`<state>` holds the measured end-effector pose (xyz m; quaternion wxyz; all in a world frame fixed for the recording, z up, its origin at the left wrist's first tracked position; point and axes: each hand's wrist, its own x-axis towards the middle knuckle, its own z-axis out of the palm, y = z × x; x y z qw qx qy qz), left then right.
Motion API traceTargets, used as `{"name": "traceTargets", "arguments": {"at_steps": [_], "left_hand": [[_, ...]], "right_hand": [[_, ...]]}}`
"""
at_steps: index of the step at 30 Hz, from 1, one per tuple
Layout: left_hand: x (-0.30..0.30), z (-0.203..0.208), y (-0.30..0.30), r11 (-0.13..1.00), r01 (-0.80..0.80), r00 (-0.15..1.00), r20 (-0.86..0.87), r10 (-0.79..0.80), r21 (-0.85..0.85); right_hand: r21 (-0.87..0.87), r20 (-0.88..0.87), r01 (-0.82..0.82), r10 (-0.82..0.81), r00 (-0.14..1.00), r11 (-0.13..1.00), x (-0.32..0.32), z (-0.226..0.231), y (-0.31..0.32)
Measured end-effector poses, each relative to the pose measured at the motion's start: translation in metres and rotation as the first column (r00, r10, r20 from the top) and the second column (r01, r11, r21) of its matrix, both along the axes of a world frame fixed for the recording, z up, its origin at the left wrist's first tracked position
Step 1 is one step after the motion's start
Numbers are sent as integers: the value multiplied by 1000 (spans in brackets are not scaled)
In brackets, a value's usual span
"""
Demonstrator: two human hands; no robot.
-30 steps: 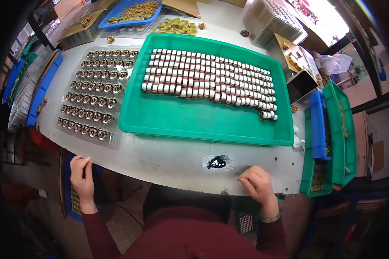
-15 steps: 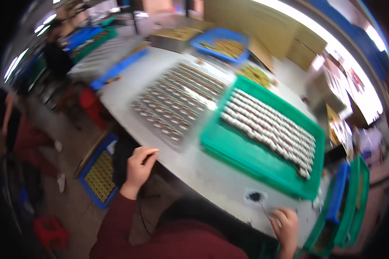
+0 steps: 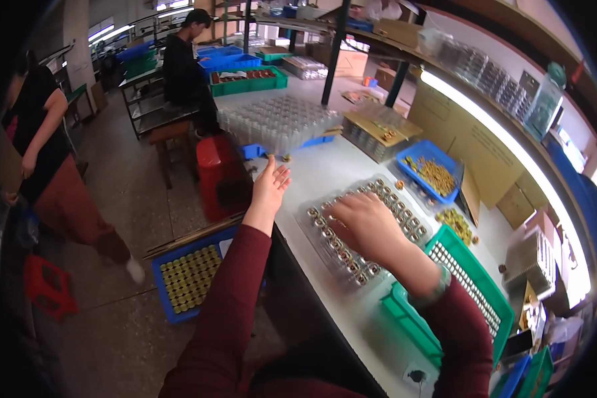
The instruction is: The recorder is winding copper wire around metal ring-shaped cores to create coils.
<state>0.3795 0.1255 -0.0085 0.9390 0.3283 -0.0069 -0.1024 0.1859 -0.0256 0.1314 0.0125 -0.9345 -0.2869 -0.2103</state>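
My left hand [image 3: 269, 191] is raised over the table's left edge, fingers outstretched with nothing in them. It is just in front of a stack of clear plastic blister trays [image 3: 282, 119]. My right hand [image 3: 365, 224] reaches over a clear compartment tray [image 3: 312, 244] filled with rows of small round metallic parts. Its fingers are smeared and partly hidden behind the back of the hand, so whether they hold anything does not show. Beside my right forearm is a green tray [image 3: 404, 317] with rows of small white-topped pieces. A small black patch [image 3: 416, 376] lies near the front edge.
A blue bin [image 3: 459, 174] of small brass-coloured parts stands at the back, with loose yellowish pieces [image 3: 454, 225] beside it. On the floor at left are a blue tray [image 3: 162, 292] of round pieces, a red stool [image 3: 50, 288] and a red bin [image 3: 217, 178]. Two people stand further left.
My view has swung left. My right hand has moved from the black patch, where it held a thin tool, to over the tray of metallic parts. My left hand has reached forward toward the stack.
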Motion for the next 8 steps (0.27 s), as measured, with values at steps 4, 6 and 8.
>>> {"name": "traceTargets", "arguments": {"at_steps": [4, 6, 8], "left_hand": [[40, 7, -2, 976, 37, 990, -125, -65, -215], [44, 19, -4, 969, 54, 993, -91, -78, -239], [38, 31, -6, 959, 100, 992, -48, -117, -265]], "right_hand": [[40, 147, 134, -138, 979, 990, 105, -14, 37], [69, 178, 156, -166, 970, 985, 146, -21, 50], [147, 207, 213, -240, 948, 966, 179, -28, 62]]}}
